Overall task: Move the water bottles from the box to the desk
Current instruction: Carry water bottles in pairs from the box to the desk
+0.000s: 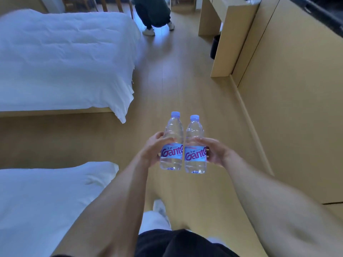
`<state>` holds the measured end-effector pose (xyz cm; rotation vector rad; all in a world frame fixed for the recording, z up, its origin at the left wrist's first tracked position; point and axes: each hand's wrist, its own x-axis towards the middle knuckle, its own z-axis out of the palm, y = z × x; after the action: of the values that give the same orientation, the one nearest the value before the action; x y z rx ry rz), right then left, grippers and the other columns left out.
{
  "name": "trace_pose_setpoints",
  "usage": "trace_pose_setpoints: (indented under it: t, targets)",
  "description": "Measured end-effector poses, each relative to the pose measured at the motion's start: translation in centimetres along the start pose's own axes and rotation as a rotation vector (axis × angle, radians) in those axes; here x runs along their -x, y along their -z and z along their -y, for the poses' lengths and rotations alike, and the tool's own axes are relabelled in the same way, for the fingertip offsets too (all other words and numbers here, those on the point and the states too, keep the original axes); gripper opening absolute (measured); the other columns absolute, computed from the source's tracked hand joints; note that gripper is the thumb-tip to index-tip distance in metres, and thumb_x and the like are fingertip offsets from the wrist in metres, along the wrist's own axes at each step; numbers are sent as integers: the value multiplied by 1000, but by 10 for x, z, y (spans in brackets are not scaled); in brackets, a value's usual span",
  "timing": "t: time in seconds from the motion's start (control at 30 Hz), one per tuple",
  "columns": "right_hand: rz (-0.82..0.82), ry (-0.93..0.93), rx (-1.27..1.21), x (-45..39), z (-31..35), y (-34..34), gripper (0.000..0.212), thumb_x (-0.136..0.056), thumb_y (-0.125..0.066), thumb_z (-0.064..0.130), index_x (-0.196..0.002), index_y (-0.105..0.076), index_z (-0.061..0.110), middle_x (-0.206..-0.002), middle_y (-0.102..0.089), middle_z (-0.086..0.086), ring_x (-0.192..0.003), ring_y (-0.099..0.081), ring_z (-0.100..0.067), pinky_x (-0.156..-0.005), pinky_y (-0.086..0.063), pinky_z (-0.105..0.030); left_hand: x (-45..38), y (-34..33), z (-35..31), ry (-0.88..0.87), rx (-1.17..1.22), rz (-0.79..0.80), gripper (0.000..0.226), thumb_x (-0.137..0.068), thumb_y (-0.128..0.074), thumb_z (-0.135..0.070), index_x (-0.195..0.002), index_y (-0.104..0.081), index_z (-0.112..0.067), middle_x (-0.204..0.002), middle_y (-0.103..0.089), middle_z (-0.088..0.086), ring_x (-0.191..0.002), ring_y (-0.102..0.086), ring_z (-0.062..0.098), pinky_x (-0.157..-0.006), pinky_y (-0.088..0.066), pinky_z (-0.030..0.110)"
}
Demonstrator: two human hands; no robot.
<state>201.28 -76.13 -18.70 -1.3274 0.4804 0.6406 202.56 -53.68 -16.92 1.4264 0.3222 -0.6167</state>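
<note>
Fingers point(157, 140) of the left hand point(151, 151) wrap 1 water bottle point(171, 145); right hand point(216, 152) grips the second bottle point(195, 147). Both upright, side by side. Tabletop point(239, 5) lies ahead-right of both, nearer the right hand.

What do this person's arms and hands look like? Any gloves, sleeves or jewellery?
Both forearms are bare to the edge of the picture, with no sleeves showing. The left hand and the right hand wear no gloves. No rings, watch or wristband are visible on either hand or wrist.
</note>
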Motion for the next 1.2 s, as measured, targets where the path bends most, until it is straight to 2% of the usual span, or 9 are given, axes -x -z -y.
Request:
trace_pose_setpoints:
  t: [0.1, 0.23, 0.37, 0.53, 0.7, 0.87, 0.97, 1.13, 1.2]
  targets:
    - [-34, -10, 2, -36, 31, 7, 45, -86, -73, 32, -125, -68, 11, -102, -72, -7, -87, -67, -22, -84, -55, -34, -49, 4, -23, -1, -15, 8, 61, -65, -80, -28, -121, -61, -15, -107, -71, 14, -93, -71, 31, -92, -55, 54]
    - [-76, -16, 5, -94, 76, 14, 48, -84, -74, 34, -125, -68, 9, -99, -73, -7, -85, -68, -21, -82, -55, -33, -127, 16, -56, 13, -32, 47, 49, -73, -83, -24, -118, -63, -17, -98, -72, 8, -84, -70, 24, -79, -56, 40]
    - [-122, -24, -4, -151, 130, 14, 49, -85, -72, 36, -126, -67, 10, -106, -71, -9, -89, -67, -23, -80, -54, -33, -205, 32, -102, 29, -50, 103, 42, -80, -80, -23, -118, -63, -17, -91, -74, 4, -80, -72, 22, -75, -59, 39]
    - [-139, -23, -36, -213, 197, 8, 58, -80, -72, 37, -131, -63, 10, -110, -71, -7, -94, -65, -24, -78, -55, -32, -278, 51, -170, 43, -55, 154, 38, -86, -76, -21, -119, -61, -12, -84, -70, 3, -68, -69, 16, -59, -57, 30]
    - [-115, -20, -83, -265, 251, 2, 69, -70, -72, 40, -131, -63, 8, -109, -72, -7, -93, -64, -22, -77, -54, -30, -341, 66, -218, 57, -68, 175, 40, -87, -75, -22, -123, -60, -12, -90, -71, 7, -72, -70, 20, -67, -57, 34]
    - [-81, -50, -103, -327, 296, 5, 56, -86, -67, 35, -134, -60, 7, -118, -67, -12, -93, -62, -22, -75, -53, -30, -404, 81, -252, 74, -58, 151, 40, -88, -74, -22, -124, -60, -11, -92, -69, 10, -80, -69, 24, -78, -57, 42]
    - [-53, -80, -112, -373, 325, 12, 51, -92, -63, 33, -134, -60, 5, -118, -63, -14, -99, -59, -25, -82, -50, -32, -447, 90, -274, 79, -55, 133, 39, -90, -73, -22, -125, -60, -10, -97, -70, 13, -84, -69, 26, -84, -58, 46]
    - [-9, -132, -121, -463, 384, 28, 52, -90, -65, 31, -135, -60, 4, -120, -60, -15, -105, -58, -27, -106, -44, -42, -527, 100, -321, 93, -59, 94, 35, -90, -71, -21, -122, -61, -12, -90, -72, 9, -75, -71, 21, -67, -59, 36]
    - [10, -156, -107, -501, 414, 36, 54, -89, -66, 30, -135, -59, 4, -121, -60, -15, -106, -57, -27, -109, -41, -42, -561, 102, -343, 101, -46, 71, 33, -90, -70, -19, -121, -61, -12, -92, -72, 9, -76, -71, 20, -68, -59, 36]
